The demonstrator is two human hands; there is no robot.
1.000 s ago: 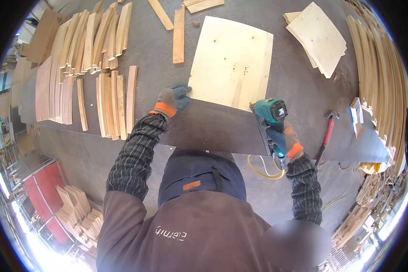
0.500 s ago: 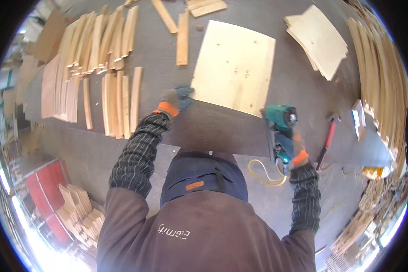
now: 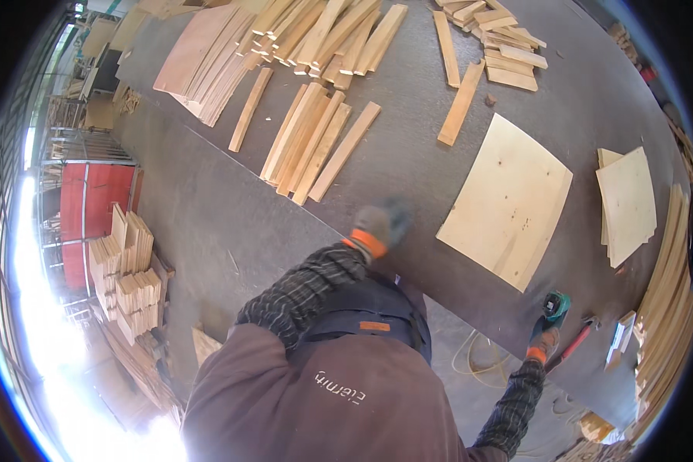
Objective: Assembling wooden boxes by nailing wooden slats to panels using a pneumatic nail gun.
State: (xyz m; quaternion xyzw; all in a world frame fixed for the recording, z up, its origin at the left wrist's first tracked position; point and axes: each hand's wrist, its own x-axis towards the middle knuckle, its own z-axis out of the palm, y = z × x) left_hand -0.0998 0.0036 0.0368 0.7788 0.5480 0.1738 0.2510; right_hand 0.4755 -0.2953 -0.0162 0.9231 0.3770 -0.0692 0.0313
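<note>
My left hand, in a grey glove with an orange cuff, hovers over the near edge of the dark table. Motion blurs its fingers; nothing shows in it. The closest things to it are a loose wooden strip and a bundle of strips. Off to the right, my gloved right hand grips a green nail gun, partly hidden by the hand. Between the two hands lies a flat, pale plywood panel, touched by neither.
Piled strips and thin brown boards lie at the far left. Short blocks sit at the back. On the right are stacked panels, a red-handled hammer and long strips. A hose hangs below the table.
My left hand has left the panel's corner and moved toward the strips. The nail gun has drawn away from the panel, still in my right hand. The view has swung left.
</note>
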